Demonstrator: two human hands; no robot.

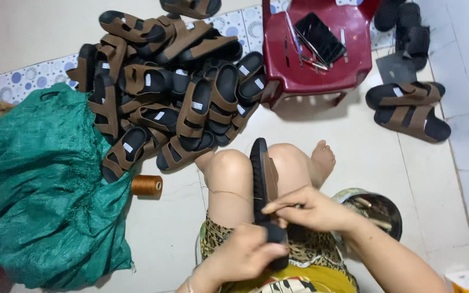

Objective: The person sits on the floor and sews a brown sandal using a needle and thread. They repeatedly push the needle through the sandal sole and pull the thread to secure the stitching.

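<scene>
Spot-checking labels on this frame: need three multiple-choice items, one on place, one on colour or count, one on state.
1. Where is the orange-brown thread spool?
A. on the floor beside the green woven sack
B. on the dark red plastic stool
C. in a hand

2. How many brown-strapped black sandals lie apart, right of the stool?
A. one
B. two
C. four

3. The black-soled sandal being worked on is:
A. flat on the floor
B. held on edge between the knees
C. on the pile

Key: 1 A, spool touches floor by sack; 2 B, a pair; 3 B, left hand and right hand grip it.
</scene>
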